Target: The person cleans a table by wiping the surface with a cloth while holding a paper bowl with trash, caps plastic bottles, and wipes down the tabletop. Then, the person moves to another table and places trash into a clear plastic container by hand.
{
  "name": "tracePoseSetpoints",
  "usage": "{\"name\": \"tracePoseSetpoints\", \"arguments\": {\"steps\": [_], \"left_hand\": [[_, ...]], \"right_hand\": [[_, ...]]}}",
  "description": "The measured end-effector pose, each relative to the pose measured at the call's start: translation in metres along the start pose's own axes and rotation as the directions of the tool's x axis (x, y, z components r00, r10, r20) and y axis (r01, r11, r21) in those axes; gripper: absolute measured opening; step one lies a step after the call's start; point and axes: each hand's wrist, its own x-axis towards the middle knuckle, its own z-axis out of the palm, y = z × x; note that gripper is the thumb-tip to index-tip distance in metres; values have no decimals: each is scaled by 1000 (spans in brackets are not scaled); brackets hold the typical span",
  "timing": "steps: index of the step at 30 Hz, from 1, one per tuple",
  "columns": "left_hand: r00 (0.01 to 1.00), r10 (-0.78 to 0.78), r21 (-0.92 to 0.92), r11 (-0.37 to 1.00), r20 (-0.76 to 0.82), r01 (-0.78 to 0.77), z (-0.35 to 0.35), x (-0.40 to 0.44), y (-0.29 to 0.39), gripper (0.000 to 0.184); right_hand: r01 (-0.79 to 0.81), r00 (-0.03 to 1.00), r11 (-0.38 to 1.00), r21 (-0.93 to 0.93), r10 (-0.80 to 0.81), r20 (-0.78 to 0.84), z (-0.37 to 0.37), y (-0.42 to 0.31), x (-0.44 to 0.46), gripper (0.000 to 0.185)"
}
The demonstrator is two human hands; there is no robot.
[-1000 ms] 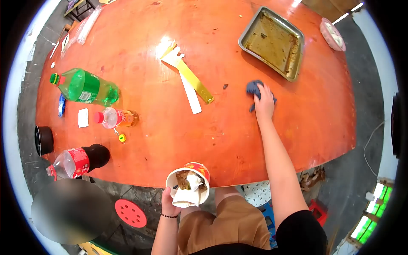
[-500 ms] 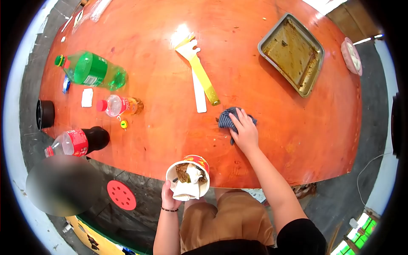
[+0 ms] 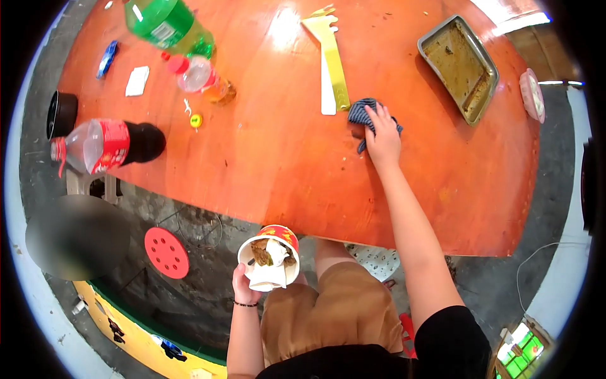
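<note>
My left hand [image 3: 245,288] is wrapped round a red and white paper tub [image 3: 289,235], held tilted just off the table's front edge. Inside it are crumpled white tissue [image 3: 268,275] and brown scraps. My right hand [image 3: 383,140] presses on a bunched dark blue striped cloth [image 3: 362,115] lying on the orange-red table [image 3: 278,151]. Part of the cloth is hidden under the fingers. Small dark crumbs show beside it. Close to the cloth's upper left lies a yellow and white strip [image 3: 336,69] with a hand-shaped end.
A greasy metal tray [image 3: 464,63] and a pink bowl [image 3: 532,95] stand at the right. Bottles lie at left: green [image 3: 164,22], small orange [image 3: 202,77], dark cola [image 3: 110,144]. Also there are a black pot [image 3: 62,115] and napkin [image 3: 137,81]. A red stool [image 3: 166,252] stands below.
The view has shifted, so the table's things appear displaced. My right hand and the cloth have moved slightly farther across the table, closer to the yellow strip. My left hand still holds the tub.
</note>
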Motion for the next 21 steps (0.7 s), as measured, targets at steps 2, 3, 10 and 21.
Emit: {"name": "tracePoseSetpoints", "arguments": {"steps": [2,3,10,21], "left_hand": [[1000,-31,-31,999,-6,31,-27,-15,-4,72],[999,-49,-45,998,-19,48,-39,-22,-7,72],[985,-134,-118,986,-107,121,-119,-1,-63,55],[980,-164,-119,981,-112,151,-104,92,-93,48]], "right_hand": [[10,1000,999,32,-11,22,2,-23,-24,44],[17,999,999,38,-18,36,2,-34,-34,44],[72,992,995,63,-78,103,10,-95,-98,46],[128,964,989,68,-140,225,10,-167,-168,55]]}}
